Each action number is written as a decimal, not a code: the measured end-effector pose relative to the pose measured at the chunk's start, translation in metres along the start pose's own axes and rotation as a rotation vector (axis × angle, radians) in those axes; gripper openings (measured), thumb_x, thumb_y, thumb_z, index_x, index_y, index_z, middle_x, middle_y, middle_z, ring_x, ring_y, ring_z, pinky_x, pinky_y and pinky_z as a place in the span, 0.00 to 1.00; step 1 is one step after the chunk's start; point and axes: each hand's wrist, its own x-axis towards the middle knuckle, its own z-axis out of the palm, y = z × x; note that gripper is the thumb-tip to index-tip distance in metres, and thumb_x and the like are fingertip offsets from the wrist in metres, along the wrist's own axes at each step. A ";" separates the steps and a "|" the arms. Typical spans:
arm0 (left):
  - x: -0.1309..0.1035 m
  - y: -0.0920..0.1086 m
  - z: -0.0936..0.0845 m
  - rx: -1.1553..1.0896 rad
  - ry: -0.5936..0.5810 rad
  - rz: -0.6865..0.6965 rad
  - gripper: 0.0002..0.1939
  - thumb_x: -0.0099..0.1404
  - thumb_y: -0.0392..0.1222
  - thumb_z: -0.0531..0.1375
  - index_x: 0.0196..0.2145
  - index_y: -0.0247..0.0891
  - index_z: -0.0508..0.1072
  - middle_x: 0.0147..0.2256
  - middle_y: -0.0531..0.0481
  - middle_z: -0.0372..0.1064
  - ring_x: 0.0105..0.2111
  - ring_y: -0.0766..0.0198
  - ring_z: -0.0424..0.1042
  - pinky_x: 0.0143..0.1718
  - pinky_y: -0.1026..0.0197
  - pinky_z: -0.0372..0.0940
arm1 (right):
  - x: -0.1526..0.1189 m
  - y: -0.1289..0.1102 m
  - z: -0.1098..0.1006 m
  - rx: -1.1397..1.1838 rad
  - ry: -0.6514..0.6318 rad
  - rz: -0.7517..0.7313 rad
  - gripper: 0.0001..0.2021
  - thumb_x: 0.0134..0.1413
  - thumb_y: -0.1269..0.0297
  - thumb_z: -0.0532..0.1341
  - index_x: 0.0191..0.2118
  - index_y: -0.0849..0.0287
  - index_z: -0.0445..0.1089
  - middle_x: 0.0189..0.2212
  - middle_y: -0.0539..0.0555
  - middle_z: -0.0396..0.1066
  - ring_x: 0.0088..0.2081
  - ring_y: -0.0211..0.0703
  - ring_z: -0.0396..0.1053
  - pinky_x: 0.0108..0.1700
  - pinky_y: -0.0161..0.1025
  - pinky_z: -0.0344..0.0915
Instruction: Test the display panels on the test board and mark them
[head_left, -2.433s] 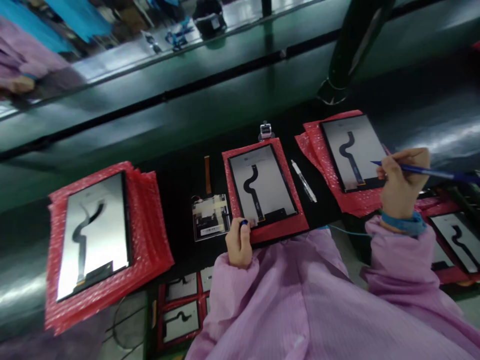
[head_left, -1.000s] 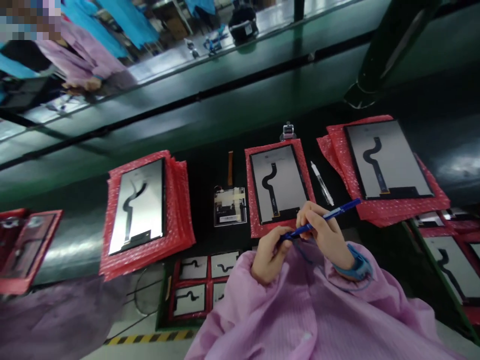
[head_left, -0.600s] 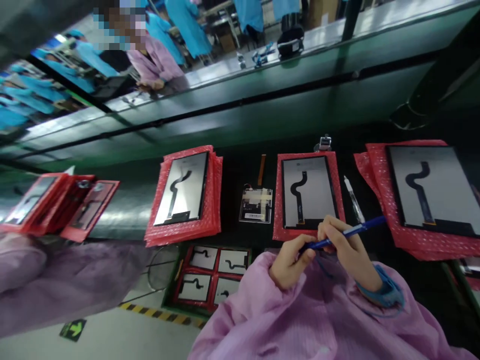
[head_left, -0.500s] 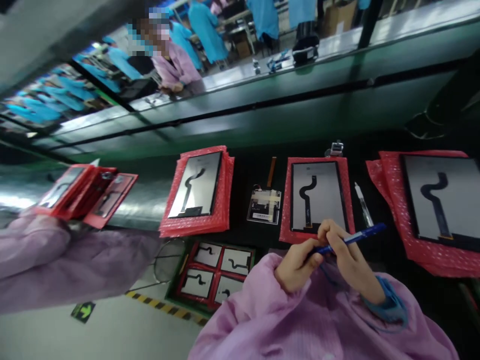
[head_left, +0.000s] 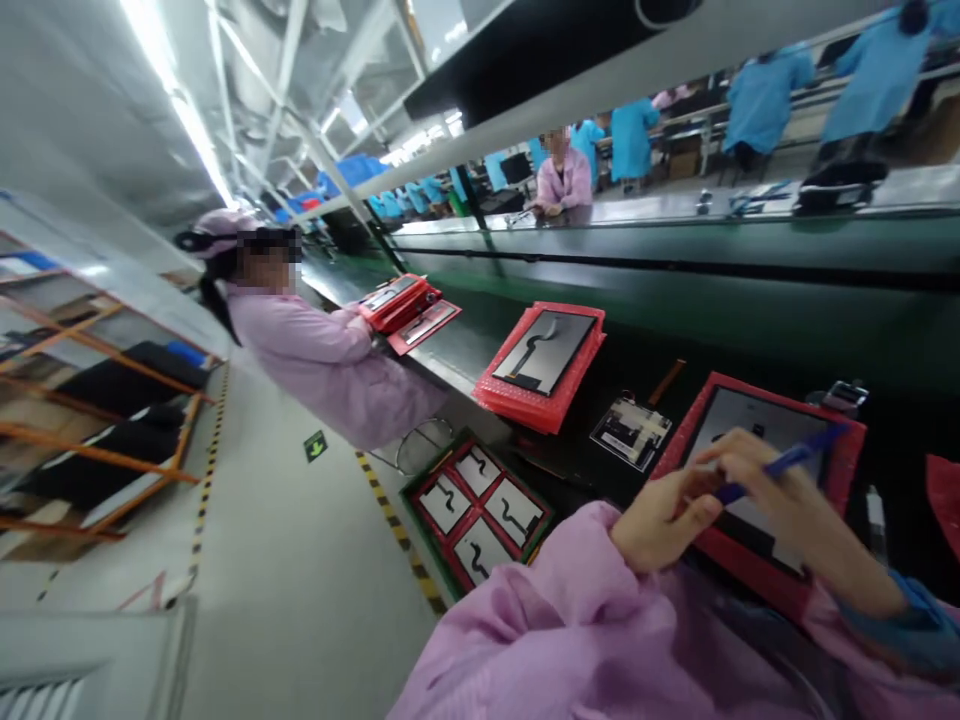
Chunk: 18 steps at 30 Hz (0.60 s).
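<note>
A blue pen (head_left: 795,455) is held between my two hands. Around its lower end the fingers of my left hand (head_left: 664,515) are closed. My right hand (head_left: 787,510), somewhat blurred, has its fingers closed on the pen's middle. Beneath them lies a display panel (head_left: 739,415) on a red bubble-wrap sheet (head_left: 847,480), partly covered by my hands. Left of it is a small module (head_left: 634,432) with an orange flex strip. Farther left, another panel (head_left: 551,350) rests on a stack of red bubble wrap (head_left: 525,402).
Below the bench edge, a green-rimmed tray (head_left: 427,535) holds several panels. A co-worker in pink (head_left: 322,350) sits at the left beside red-wrapped panels (head_left: 401,300). A white pen (head_left: 876,520) and a metal object (head_left: 847,395) lie at the right.
The view has swung left, showing the co-worker, the aisle and shelves. The stack at the far right has mostly left the frame. My hands still hold the blue pen.
</note>
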 end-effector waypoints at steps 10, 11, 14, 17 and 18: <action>0.072 -0.022 -0.074 0.800 0.304 0.048 0.08 0.69 0.39 0.59 0.45 0.37 0.73 0.48 0.41 0.72 0.52 0.53 0.70 0.58 0.50 0.64 | 0.036 0.102 -0.085 -0.914 0.559 0.721 0.19 0.49 0.59 0.59 0.48 0.56 0.75 0.30 0.79 0.75 0.31 0.71 0.76 0.25 0.52 0.51; 0.084 -0.022 -0.079 0.854 0.293 0.018 0.10 0.69 0.39 0.59 0.47 0.36 0.73 0.50 0.40 0.71 0.52 0.52 0.69 0.59 0.50 0.63 | 0.032 0.103 -0.088 -0.935 0.551 0.802 0.21 0.51 0.60 0.59 0.50 0.59 0.74 0.32 0.82 0.75 0.36 0.73 0.77 0.26 0.53 0.52; 0.124 -0.027 -0.088 1.013 0.228 -0.083 0.19 0.70 0.44 0.59 0.55 0.32 0.68 0.55 0.35 0.67 0.58 0.49 0.66 0.61 0.49 0.59 | 0.021 0.092 -0.087 -0.942 0.511 0.943 0.24 0.56 0.64 0.57 0.56 0.73 0.69 0.42 0.85 0.73 0.47 0.75 0.75 0.31 0.54 0.55; 0.157 -0.038 -0.087 1.137 0.120 -0.185 0.30 0.70 0.51 0.59 0.61 0.28 0.62 0.58 0.30 0.63 0.59 0.43 0.63 0.59 0.47 0.60 | 0.018 0.076 -0.075 -1.009 0.564 0.786 0.26 0.64 0.58 0.53 0.57 0.77 0.66 0.50 0.84 0.69 0.52 0.72 0.71 0.34 0.51 0.57; 0.165 -0.042 -0.085 1.169 0.091 -0.193 0.32 0.69 0.53 0.60 0.61 0.28 0.61 0.58 0.30 0.63 0.59 0.42 0.63 0.58 0.46 0.61 | 0.019 0.074 -0.070 -1.028 0.557 0.701 0.25 0.65 0.58 0.52 0.56 0.77 0.67 0.50 0.83 0.69 0.52 0.70 0.70 0.35 0.51 0.59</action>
